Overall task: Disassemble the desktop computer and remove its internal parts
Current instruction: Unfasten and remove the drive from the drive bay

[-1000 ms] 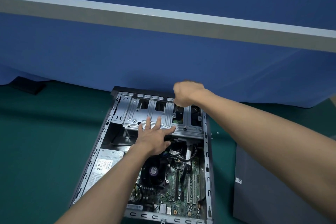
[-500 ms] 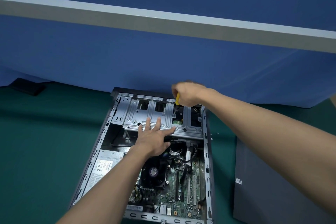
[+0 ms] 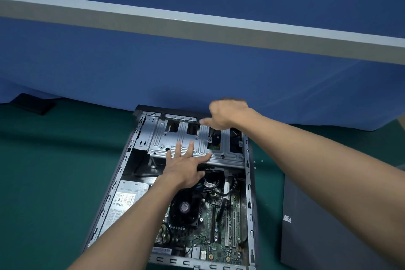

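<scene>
The open desktop case (image 3: 248, 184) lies on its side on the green mat. My left hand (image 3: 186, 169) presses flat, fingers spread, on the near edge of the silver drive cage (image 3: 162, 136). My right hand (image 3: 228, 114) hovers blurred over the cage's far right corner, one digit sticking out to the left. What it holds is hidden. Nearer to me inside the case are the black CPU fan (image 3: 185, 207), the green motherboard (image 3: 221, 237) with cables, and the power supply (image 3: 125, 201) at the left.
The dark grey side panel (image 3: 306, 226) lies flat on the mat right of the case. A few small screws (image 3: 258, 161) sit on the mat beside the case's right wall. A blue partition stands just behind the case. A black object (image 3: 32, 104) lies far left.
Half a second ago a yellow tool showed in my right hand; it is out of sight now, and one digit has swung out to the left. My left hand has stayed put.
</scene>
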